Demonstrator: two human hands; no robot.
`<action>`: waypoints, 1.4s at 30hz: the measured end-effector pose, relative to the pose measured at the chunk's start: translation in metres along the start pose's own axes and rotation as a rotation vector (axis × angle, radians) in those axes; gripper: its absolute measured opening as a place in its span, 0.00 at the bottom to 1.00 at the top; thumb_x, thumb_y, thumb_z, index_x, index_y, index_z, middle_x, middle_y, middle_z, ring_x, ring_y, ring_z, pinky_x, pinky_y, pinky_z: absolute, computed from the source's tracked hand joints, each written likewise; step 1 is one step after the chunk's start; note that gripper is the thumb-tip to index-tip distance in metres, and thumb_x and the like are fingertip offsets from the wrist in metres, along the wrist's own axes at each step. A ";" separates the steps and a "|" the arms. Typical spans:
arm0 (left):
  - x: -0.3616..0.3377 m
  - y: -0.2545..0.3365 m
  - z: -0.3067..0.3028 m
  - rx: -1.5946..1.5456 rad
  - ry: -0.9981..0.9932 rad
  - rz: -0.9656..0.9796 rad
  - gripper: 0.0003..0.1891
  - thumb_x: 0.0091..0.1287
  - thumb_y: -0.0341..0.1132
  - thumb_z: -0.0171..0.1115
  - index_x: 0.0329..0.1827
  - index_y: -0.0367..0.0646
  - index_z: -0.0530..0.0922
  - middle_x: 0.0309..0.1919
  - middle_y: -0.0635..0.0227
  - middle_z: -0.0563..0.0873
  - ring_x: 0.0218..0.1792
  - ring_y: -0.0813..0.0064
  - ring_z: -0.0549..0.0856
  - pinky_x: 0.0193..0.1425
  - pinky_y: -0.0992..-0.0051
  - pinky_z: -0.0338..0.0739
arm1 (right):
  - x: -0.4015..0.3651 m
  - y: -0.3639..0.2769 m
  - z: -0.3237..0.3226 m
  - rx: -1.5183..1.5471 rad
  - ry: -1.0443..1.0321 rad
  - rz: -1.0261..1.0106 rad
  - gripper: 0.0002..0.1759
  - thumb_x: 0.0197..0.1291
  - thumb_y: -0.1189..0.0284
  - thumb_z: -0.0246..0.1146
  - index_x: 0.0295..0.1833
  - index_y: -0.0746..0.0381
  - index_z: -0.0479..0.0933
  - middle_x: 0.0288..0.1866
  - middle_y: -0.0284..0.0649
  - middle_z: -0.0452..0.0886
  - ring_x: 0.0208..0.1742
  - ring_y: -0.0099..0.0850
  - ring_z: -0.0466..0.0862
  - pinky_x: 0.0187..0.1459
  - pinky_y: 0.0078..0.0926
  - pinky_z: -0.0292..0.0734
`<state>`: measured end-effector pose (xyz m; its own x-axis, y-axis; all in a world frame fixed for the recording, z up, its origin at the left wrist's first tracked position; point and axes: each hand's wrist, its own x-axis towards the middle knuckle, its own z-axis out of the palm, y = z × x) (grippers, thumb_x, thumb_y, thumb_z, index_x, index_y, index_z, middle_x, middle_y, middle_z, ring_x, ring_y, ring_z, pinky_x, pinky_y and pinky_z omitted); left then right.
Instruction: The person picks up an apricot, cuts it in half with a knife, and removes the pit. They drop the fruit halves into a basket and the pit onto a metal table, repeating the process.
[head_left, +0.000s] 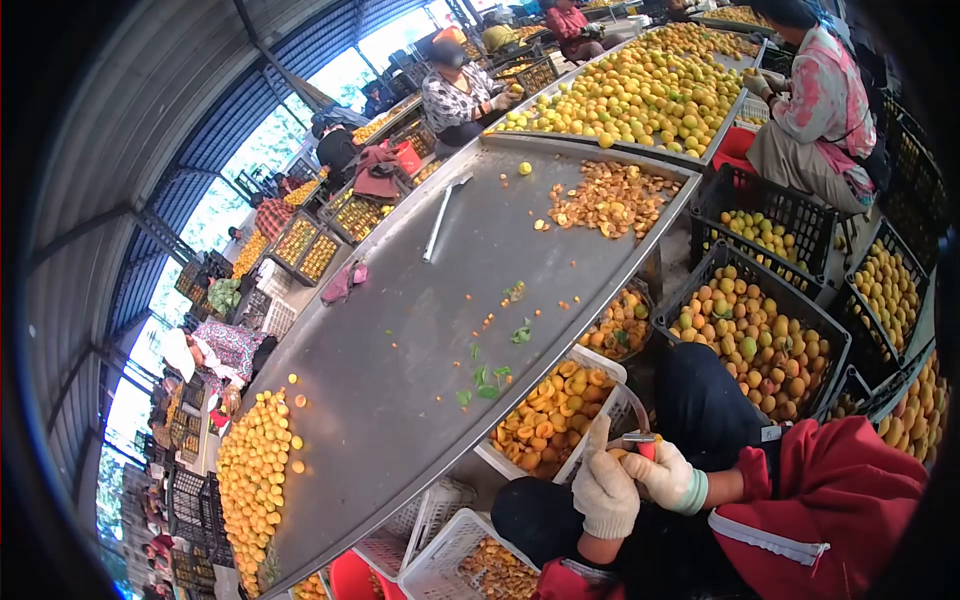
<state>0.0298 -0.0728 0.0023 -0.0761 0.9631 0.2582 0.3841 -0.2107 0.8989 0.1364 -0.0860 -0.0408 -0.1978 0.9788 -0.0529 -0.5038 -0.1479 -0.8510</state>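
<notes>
My right hand (668, 478), in a pale knit glove, is closed around a small red-handled tool (646, 448) with a metal end; a thin curved strip, seemingly its blade, rises above it. My left hand (606, 492), gloved too, is closed close beside it with the fingers upward. A bit of orange apricot (620, 454) shows between the hands, mostly hidden by the gloves. Just beyond them, a white crate (574, 468) holds apricot halves (545, 420). Below left, another white crate (425, 566) contains small brown pieces, perhaps pits.
A long metal table (380, 400) bears whole apricots (252, 470), brown pieces (615, 198), leaves (485, 385), a metal bar (440, 220) and a pink cloth (345, 282). Black crates (840, 345) of apricots stand at my right. Several people sit at other tables.
</notes>
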 end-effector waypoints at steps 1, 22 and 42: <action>0.001 -0.001 0.000 -0.001 -0.001 0.001 0.26 0.77 0.44 0.40 0.61 0.32 0.76 0.60 0.48 0.81 0.59 0.53 0.82 0.60 0.66 0.79 | 0.000 -0.003 0.002 0.000 0.001 -0.001 0.13 0.70 0.68 0.61 0.55 0.63 0.76 0.48 0.33 0.81 0.49 0.23 0.78 0.55 0.24 0.75; 0.000 -0.045 -0.030 -1.334 -0.129 -0.573 0.28 0.74 0.60 0.48 0.56 0.42 0.74 0.44 0.68 0.80 0.40 0.72 0.79 0.49 0.67 0.76 | 0.070 -0.034 0.000 -0.520 -0.242 -0.455 0.22 0.65 0.66 0.66 0.61 0.61 0.75 0.41 0.35 0.84 0.39 0.27 0.83 0.46 0.23 0.79; -0.004 -0.010 -0.010 -0.341 -0.277 -0.583 0.13 0.74 0.43 0.49 0.47 0.41 0.67 0.27 0.65 0.78 0.21 0.73 0.77 0.20 0.72 0.72 | 0.066 -0.059 0.042 0.452 -0.036 0.052 0.17 0.67 0.73 0.52 0.23 0.56 0.62 0.14 0.27 0.58 0.13 0.19 0.56 0.15 0.21 0.47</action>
<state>0.0174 -0.0762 -0.0044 0.0717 0.9321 -0.3549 0.0406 0.3528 0.9348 0.1179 -0.0184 0.0279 -0.2578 0.9640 -0.0647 -0.8070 -0.2516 -0.5342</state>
